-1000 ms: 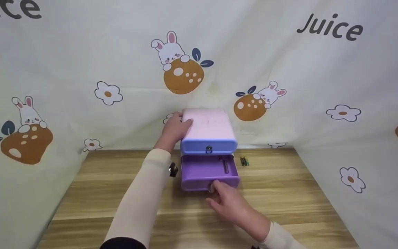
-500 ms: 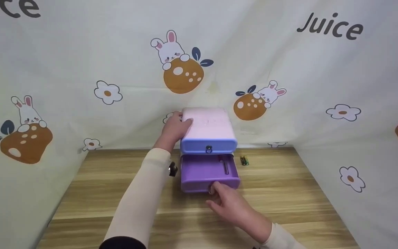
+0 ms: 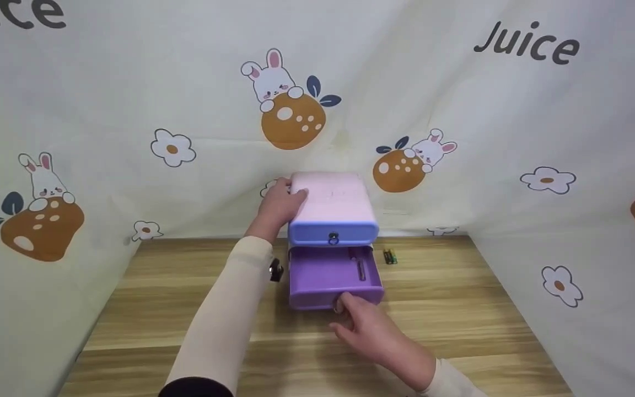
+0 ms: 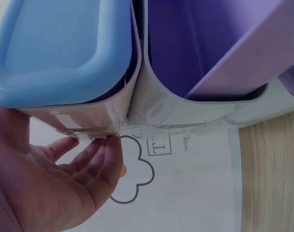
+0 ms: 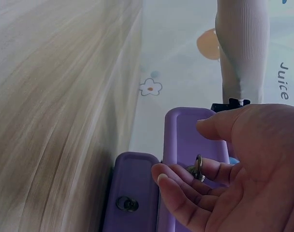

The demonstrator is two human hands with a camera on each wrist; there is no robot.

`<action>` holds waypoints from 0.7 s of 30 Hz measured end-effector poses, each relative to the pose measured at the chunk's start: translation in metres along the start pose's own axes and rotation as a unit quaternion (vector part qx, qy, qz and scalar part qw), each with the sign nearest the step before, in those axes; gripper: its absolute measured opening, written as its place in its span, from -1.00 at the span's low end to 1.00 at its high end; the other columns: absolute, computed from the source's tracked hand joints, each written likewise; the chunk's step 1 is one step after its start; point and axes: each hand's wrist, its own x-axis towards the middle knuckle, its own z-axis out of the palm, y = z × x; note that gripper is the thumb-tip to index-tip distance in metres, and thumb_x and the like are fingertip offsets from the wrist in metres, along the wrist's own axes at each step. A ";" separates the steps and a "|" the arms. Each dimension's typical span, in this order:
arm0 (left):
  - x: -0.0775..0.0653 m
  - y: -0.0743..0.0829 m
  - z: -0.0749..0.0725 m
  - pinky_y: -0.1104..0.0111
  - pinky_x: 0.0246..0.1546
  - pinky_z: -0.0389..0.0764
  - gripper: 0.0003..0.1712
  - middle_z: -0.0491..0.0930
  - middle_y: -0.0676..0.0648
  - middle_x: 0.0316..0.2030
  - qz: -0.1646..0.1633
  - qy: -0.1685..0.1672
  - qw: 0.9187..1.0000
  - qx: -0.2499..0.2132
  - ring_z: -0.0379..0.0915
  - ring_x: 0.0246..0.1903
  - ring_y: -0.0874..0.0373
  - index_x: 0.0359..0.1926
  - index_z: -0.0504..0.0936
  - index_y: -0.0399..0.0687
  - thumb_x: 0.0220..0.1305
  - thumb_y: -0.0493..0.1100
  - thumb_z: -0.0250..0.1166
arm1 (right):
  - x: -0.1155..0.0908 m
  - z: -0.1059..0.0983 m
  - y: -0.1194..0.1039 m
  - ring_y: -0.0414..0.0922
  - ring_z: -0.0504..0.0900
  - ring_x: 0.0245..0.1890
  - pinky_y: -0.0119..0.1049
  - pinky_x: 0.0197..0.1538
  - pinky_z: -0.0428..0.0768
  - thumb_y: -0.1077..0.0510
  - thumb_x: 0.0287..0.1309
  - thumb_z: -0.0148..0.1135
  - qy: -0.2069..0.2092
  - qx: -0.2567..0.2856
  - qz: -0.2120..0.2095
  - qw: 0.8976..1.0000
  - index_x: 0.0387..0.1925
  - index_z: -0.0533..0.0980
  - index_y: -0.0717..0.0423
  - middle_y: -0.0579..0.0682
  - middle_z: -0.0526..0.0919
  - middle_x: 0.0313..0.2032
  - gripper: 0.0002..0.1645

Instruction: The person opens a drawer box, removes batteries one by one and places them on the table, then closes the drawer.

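A small drawer cabinet with a pale pink top stands at the middle back of the table. My left hand grips its upper left side, thumb on the top edge and fingers along the side wall. Its blue upper drawer is closed. Below it, a purple drawer is pulled out. My right hand is at that drawer's front, with the index finger hooked in the metal ring pull. Inside the drawer lies a slim, dark, stick-like thing near the right wall.
Two small batteries lie on the wooden table, right of the cabinet. In the right wrist view another purple drawer with a ring pull sits closed beneath the pulled one. A printed cloth hangs behind and at both sides.
The purple drawer has slid slightly farther out toward me, my right hand moving back with it. My left hand has stayed on the cabinet.
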 end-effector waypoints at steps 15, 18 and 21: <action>-0.002 0.001 0.000 -0.08 0.51 0.40 -0.19 0.47 -0.27 0.50 -0.003 -0.004 1.000 -0.004 0.38 0.49 -0.20 0.59 0.37 -0.22 0.60 0.21 0.23 | -0.007 0.000 -0.003 -0.20 0.66 -0.30 -0.34 -0.24 0.67 0.06 0.36 0.57 -0.011 0.012 0.006 1.000 -0.13 0.49 -0.11 -0.15 0.66 -0.25 -0.67; -0.002 0.001 -0.001 -0.07 0.50 0.40 -0.20 0.46 -0.27 0.51 -0.001 -0.004 1.000 0.002 0.38 0.49 -0.20 0.59 0.36 -0.21 0.60 0.21 0.22 | -0.008 0.000 -0.003 -0.28 0.61 -0.31 -0.34 -0.23 0.68 0.05 0.35 0.57 -0.008 0.009 0.000 1.000 -0.13 0.49 -0.10 -0.24 0.61 -0.27 -0.66; -0.003 0.002 -0.001 -0.07 0.49 0.41 -0.20 0.46 -0.27 0.51 0.000 -0.003 1.000 0.005 0.38 0.49 -0.19 0.58 0.36 -0.20 0.60 0.21 0.22 | -0.010 0.000 -0.004 -0.25 0.63 -0.31 -0.34 -0.23 0.68 0.05 0.35 0.58 -0.005 0.010 -0.004 1.000 -0.13 0.49 -0.10 -0.25 0.60 -0.28 -0.66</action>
